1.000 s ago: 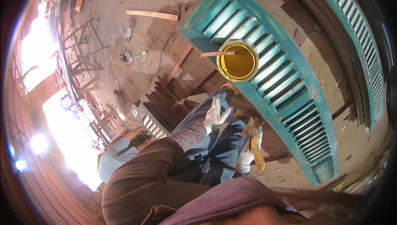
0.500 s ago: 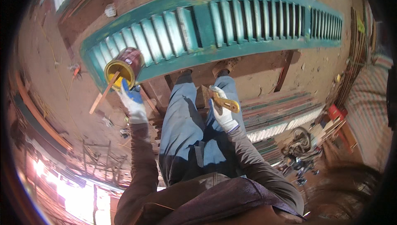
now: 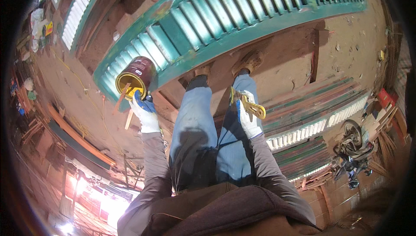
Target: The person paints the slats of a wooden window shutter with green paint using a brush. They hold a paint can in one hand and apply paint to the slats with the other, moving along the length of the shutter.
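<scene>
Two-handed handling of a paint can (image 3: 145, 70) and a brush (image 3: 255, 109) beside a teal louvred panel (image 3: 175, 36); the gloved left hand (image 3: 145, 110) is closed on the rim of the can, some fingers reaching over it; the can is tipped, its mouth toward the person and its maroon wall against the panel's near-left end in this view; whether its base bears on the panel or is lifted clear cannot be told from this angle; a wooden stick (image 3: 120, 101) projects from the mouth, just beside the left hand.

The gloved right hand (image 3: 248, 116) is closed around the brush, the yellow handle pointing right and the darker working end pointing left; the brush lies in front of the right trouser leg (image 3: 234, 162), well apart from the can.

The step in hand is judged to be the steadying or shifting of the can, with the brush held in reserve; the next move appears to call for a firm left hold on the rim, a controlled tilt so that the contents and the stick do not slide out, and clear space between the brush and the clothing; a slack hold could let the can roll on the uneven louvres.
</scene>
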Tool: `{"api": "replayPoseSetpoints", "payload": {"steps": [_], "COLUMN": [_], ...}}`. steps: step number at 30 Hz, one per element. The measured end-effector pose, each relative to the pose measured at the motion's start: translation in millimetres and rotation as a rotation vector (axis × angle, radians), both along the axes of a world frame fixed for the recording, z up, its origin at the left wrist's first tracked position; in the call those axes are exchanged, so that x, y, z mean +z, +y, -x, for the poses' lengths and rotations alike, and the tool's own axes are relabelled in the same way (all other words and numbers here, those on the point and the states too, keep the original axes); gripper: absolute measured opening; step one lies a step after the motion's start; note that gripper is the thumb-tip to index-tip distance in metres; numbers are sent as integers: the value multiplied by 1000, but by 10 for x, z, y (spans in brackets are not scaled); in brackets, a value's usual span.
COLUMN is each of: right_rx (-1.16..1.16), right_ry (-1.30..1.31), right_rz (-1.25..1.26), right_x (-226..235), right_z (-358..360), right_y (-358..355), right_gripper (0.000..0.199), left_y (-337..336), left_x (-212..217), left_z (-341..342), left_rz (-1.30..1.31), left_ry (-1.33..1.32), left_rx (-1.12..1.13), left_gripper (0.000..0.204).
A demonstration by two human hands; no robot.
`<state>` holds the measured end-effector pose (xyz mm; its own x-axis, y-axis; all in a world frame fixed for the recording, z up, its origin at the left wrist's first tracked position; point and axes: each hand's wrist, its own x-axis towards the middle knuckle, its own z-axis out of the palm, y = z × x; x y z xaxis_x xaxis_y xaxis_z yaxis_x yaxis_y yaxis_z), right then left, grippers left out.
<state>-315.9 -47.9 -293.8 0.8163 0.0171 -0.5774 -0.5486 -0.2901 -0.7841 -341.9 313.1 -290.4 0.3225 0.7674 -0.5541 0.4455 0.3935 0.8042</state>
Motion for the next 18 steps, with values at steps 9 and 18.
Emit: {"api": "replayPoseSetpoints", "payload": {"steps": [9, 18], "right_rx": [33, -237], "right_ry": [-23, 86], "right_rz": [101, 32], "right_x": [254, 440], "right_z": [-456, -759], "right_y": [-890, -1888], "right_gripper": [23, 28], "left_y": [-1552, -2609], "left_x": [180, -168], "left_z": [-1441, -2340], "left_rz": [-37, 274], "left_ry": [-15, -54], "left_rx": [-314, -203], "left_gripper": [37, 42]}}
